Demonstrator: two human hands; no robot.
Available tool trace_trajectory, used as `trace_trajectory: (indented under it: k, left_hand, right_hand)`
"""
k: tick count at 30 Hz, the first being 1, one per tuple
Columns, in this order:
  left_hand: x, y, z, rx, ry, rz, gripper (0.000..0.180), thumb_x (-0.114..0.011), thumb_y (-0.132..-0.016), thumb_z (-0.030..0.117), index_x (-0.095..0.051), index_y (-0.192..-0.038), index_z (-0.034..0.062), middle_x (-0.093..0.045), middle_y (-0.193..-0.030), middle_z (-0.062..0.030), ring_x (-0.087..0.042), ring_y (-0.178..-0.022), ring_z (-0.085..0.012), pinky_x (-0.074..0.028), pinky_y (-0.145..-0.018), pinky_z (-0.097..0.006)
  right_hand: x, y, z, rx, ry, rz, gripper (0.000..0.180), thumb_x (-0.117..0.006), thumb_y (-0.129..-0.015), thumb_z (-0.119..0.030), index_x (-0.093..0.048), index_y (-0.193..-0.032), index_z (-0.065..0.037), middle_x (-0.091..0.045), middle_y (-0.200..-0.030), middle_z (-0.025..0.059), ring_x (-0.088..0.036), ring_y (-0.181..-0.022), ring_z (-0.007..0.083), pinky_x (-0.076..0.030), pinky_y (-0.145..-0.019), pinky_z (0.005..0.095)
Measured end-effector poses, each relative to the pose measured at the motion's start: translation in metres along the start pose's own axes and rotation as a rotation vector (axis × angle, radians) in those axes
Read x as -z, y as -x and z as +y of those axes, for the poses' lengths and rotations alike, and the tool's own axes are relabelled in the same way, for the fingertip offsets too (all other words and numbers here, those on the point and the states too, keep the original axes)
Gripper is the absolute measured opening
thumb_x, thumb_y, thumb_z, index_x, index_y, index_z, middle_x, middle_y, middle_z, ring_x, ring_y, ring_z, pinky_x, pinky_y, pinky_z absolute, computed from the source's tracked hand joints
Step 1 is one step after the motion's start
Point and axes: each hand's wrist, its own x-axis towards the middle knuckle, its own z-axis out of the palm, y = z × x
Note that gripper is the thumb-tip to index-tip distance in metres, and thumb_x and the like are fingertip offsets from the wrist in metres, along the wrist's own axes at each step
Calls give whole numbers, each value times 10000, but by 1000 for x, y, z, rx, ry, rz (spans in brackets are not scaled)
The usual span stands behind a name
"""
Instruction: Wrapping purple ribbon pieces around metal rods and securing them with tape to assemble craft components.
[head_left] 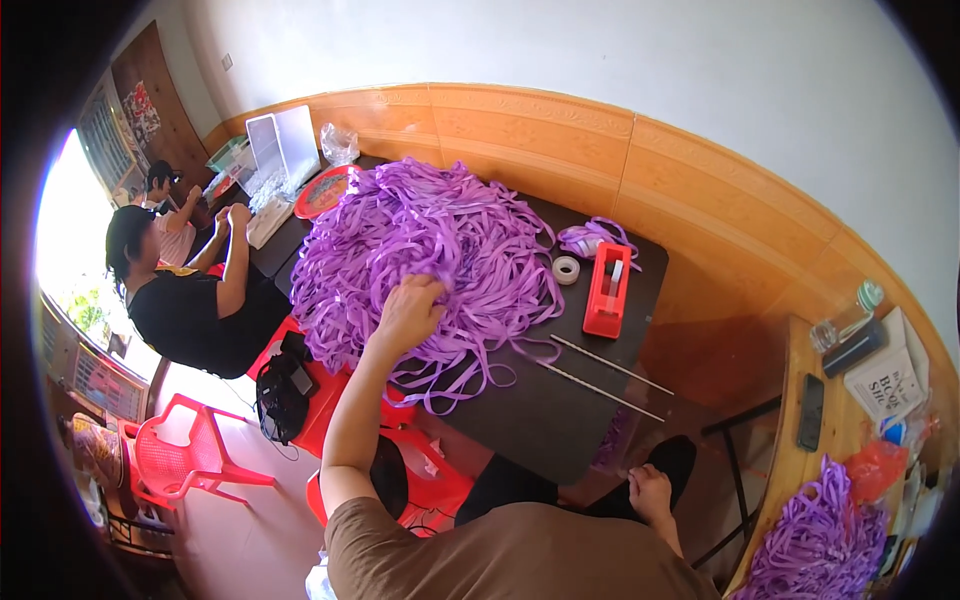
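A big tangled heap of purple ribbons (430, 220) covers much of the dark table (510, 420). My left hand (410, 308) reaches into the near side of the heap, its fingers bent and closed around ribbon; the fingertips are partly lost among the strands. My right hand (650, 492) rests low by my knee, right of the table's near edge. Its fingers are curled together, and whatever they may hold is too small to make out. Two thin pale rods (610, 375) lie side by side on the table, right of the heap.
A red tape dispenser (604, 290), a tape roll (566, 270) and a small ribbon bundle (597, 236) stand at the table's right. More purple ribbon (820, 540) and a phone (811, 412) lie on a wooden table. Two people sit at left, beyond a red chair (190, 447).
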Motion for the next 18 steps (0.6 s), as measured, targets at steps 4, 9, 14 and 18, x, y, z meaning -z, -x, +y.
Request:
trace_trajectory:
  k: [4, 9, 14, 18]
  left_hand:
    - [11, 2, -34, 33, -55, 293, 547, -721, -702, 159, -553, -1202, 14, -566, -1143, -220, -526, -1080, -369, -421, -933, -422]
    - [32, 5, 18, 232, -330, 856, 79, -627, -792, 59, -627, -866, 30, -609, -853, -136, -603, -793, -322, -465, -674, -417]
    - [-10, -1, 48, 190, -133, 172, 188, -624, -808, 170, -622, -894, 3, -621, -858, -168, -594, -839, -346, -463, -733, -438]
    - [-31, 7, 18, 337, -380, -61, 479, -713, -698, 343, -590, -1007, -2, -602, -1048, -167, -509, -1053, -354, -401, -855, -473]
  right_hand:
    - [-3, 22, 4, -16, 49, -60, 93, -653, -748, -115, -647, -831, -72, -593, -766, 99, -598, -688, 307, -472, -626, 411]
    - [-2, 23, 9, -65, 51, -107, 84, -631, -761, -128, -638, -824, -72, -608, -800, 110, -604, -730, 309, -462, -654, 418]
    - [2, -6, -4, 63, 13, -103, 70, -625, -757, -117, -634, -806, -67, -607, -792, 110, -607, -718, 299, -460, -640, 412]
    - [16, -15, -12, 108, 38, 19, 66, -626, -756, -100, -633, -809, -63, -595, -769, 100, -599, -693, 289, -449, -612, 396]
